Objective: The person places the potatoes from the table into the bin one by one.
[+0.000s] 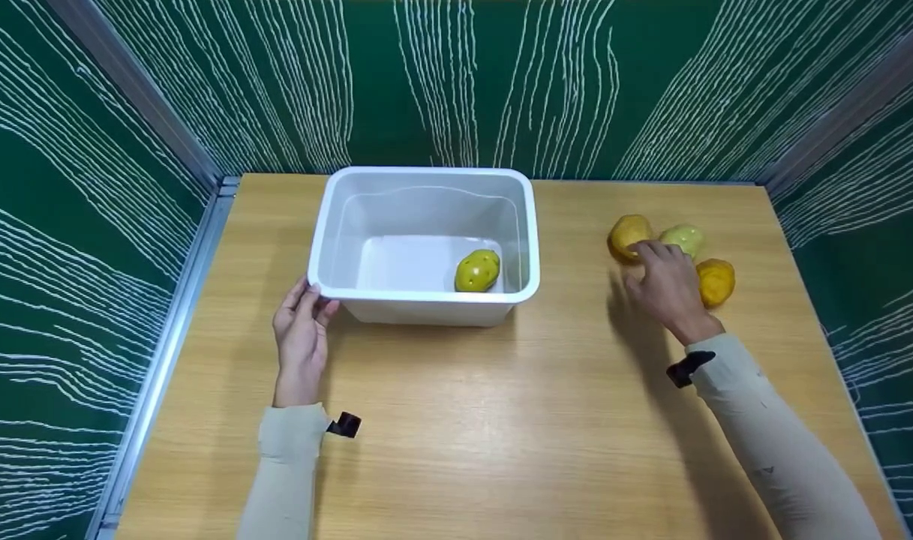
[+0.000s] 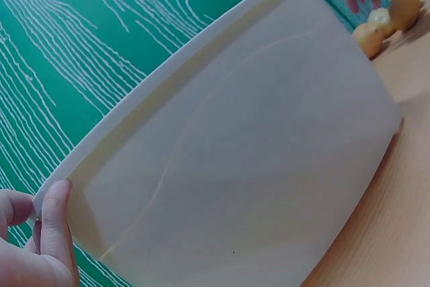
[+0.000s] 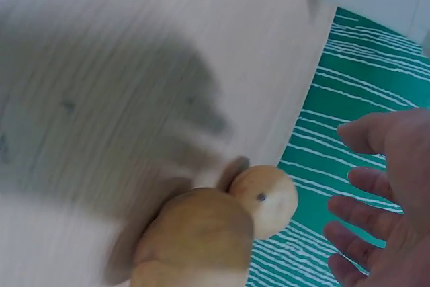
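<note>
Beige fabric sleeves (image 1: 790, 454) lay nearest. The empty right hand (image 1: 668, 291), fingers apart, was nearer the yellow-brown rounded fruit (image 1: 630, 228) on the pale wooden table (image 1: 486, 420); this lay beneath its fingertips, no pointing end or long axis discernible. The left hand (image 1: 301, 330) pinched the white rectangular plastic bin (image 1: 426, 309) by its rim.

soft shadow (image 1: 666, 405) beside the right hand (image 1: 668, 285), right wrist view hazy

- No words or numbers can be read anywhere.
- The tub (image 1: 426, 312) shows no name or label.
- The white lines (image 1: 445, 82) on the green wall (image 1: 372, 82) make no letters or signs.
</note>
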Demonstrator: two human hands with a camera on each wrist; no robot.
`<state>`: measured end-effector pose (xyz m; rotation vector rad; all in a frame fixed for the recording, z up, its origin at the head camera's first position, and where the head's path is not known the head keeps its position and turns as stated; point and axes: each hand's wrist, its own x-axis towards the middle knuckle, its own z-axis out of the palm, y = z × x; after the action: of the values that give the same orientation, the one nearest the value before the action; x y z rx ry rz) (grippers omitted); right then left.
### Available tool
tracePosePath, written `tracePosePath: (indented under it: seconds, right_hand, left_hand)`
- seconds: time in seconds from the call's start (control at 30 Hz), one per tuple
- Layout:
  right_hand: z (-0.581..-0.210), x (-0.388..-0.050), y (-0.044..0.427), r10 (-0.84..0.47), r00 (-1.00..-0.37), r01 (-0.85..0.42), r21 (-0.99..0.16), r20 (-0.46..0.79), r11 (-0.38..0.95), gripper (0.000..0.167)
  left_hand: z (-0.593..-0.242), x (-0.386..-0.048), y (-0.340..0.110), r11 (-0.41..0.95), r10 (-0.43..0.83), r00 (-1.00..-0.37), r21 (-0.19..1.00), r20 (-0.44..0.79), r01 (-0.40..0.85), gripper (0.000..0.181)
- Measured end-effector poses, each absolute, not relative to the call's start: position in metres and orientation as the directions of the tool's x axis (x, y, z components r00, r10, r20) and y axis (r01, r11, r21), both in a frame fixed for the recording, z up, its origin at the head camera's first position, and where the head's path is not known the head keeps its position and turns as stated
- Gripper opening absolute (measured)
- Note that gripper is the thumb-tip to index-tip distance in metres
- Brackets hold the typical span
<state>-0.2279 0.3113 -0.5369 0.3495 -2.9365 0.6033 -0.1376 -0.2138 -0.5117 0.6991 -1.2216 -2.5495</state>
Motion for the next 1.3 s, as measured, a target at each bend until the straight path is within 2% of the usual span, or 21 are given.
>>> tracePosePath:
  seconds: [0.23, 0.97, 1.3]
  right_hand:
    - [-0.546, -0.222, 0.322, -0.19, -0.958, -0.253, -0.328, 0.214, 0.91, 0.045]
    - [-0.56, -0.207, 0.343, -0.112, -0.988, -0.14, -0.291, 0.11, 0.947, 0.065]
    - [-0.563, -0.206, 0.352, -0.102, -0.993, -0.115, -0.241, 0.067, 0.964, 0.069]
  left_hand:
    - [-0.512, -0.138, -0.212, -0.619, -0.407, -0.858, 0.785, -0.313, 0.007, 0.046]
    - [-0.512, -0.137, -0.214, -0.612, -0.402, -0.85, 0.79, -0.341, -0.027, 0.049]
    - [-0.512, -0.136, -0.213, -0.618, -0.389, -0.873, 0.786, -0.294, 0.011, 0.047]
